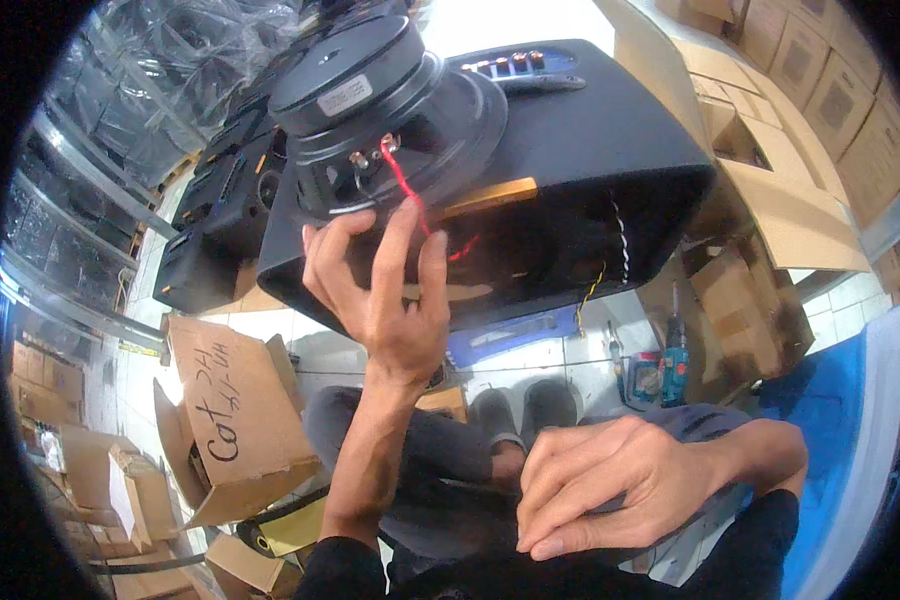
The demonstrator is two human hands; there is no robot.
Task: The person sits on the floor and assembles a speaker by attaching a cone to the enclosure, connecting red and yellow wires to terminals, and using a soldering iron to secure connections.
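A black round loudspeaker driver (355, 85) rests magnet side up on a black speaker cabinet (610, 130). A red wire (401, 178) runs from a terminal on the driver's frame down past the fingers of my left hand (385, 300). That hand is raised at the cabinet's near side, fingers apart, with the index fingertip at the wire. A short white wire end (355, 210) shows just above its other fingers. Low on the right, over my lap, my right hand (620, 490) is closed with its fingertips pressed together; whatever they may hold is hidden.
A wooden strip (490, 197) lies along the cabinet's near edge. Twisted black-and-white wire (623, 240) and yellow wire (592, 290) hang there. A teal power screwdriver (675, 365) stands on the floor. Open cardboard boxes (240, 420) sit left; more cartons (820, 90) are stacked right.
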